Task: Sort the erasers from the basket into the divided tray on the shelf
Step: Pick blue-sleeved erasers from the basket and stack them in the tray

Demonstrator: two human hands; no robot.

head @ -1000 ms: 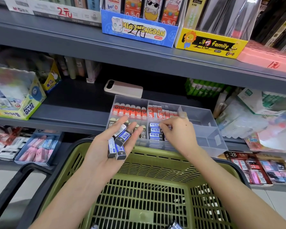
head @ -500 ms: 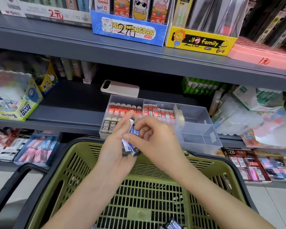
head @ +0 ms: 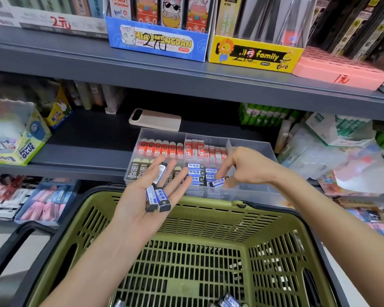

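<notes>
We see two grey metal shelves. On the middle shelf [head: 80, 151] a clear divided tray [head: 253, 147] sits at the front edge. A beige phone [head: 157, 120] lies flat just behind it. A Power Glue display box [head: 27, 149] stands far to the left, and green glue sticks [head: 262, 117] lie at the back right. On the upper shelf [head: 164, 78] a blue Miaomengdan box [head: 157, 43], a yellow Family box [head: 253, 56] and a pink tray [head: 337, 69] stand side by side.
</notes>
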